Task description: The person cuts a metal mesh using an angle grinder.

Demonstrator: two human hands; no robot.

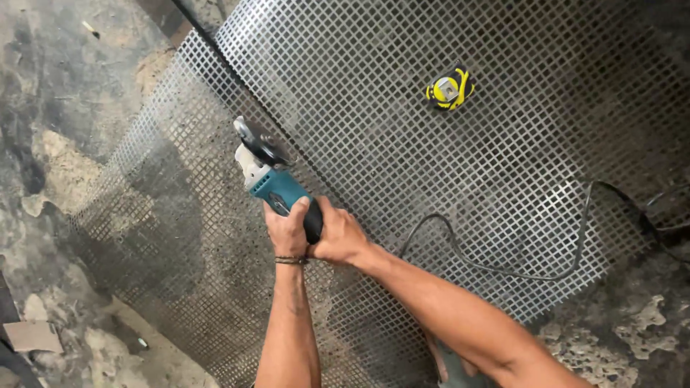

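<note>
Perforated metal sheets [431, 158] on stained concrete floor [57, 144], tape measure [448, 89]

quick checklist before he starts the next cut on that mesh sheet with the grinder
1. Both hands on the tool: ok. The left hand and right hand wrap the body of the teal grinder.
2. Disc on the cut line: ok. The disc sits at the seam in the mesh sheet.
3. Cord out of the path: ok. The black cord trails to the right, behind the hands.
4. Tape measure out of the way: ok. The yellow tape measure lies apart from the disc.
5. Gloves: not ok. Both hands are bare.
6. Sheet clamped: cannot tell.
</note>
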